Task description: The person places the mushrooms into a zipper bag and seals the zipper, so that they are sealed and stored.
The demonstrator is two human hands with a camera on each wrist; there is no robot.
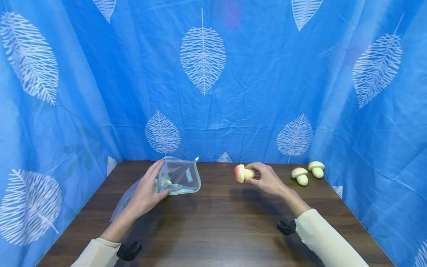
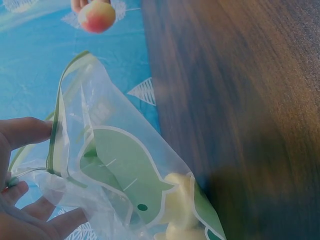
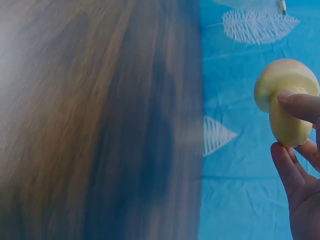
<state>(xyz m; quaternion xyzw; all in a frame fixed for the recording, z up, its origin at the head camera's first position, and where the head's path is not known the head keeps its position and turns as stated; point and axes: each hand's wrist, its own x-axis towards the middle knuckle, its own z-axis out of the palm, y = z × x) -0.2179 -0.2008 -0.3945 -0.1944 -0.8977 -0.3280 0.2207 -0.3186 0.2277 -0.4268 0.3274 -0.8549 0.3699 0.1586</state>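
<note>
My left hand (image 1: 146, 193) grips a clear plastic zip bag (image 1: 190, 183) by its mouth, thumb and fingers spread along the green-edged rim. In the left wrist view the bag shows a green printed figure (image 2: 125, 175), and pale yellow mushroom-like pieces (image 2: 180, 205) lie inside near the bottom. To the right, above the table, my right hand (image 1: 268, 180) pinches a toy mushroom (image 1: 240, 173) by its stem. Its cap is pale with a red blush and points toward the bag. The right wrist view shows the thumb (image 3: 297, 105) across the stem.
Two more toy mushrooms, one nearer (image 1: 300, 176) and one farther back (image 1: 316, 169), stand at the table's back right. The dark wooden table (image 1: 213, 230) ends at a blue curtain (image 1: 233, 111) with white leaf prints, which also hangs along both sides.
</note>
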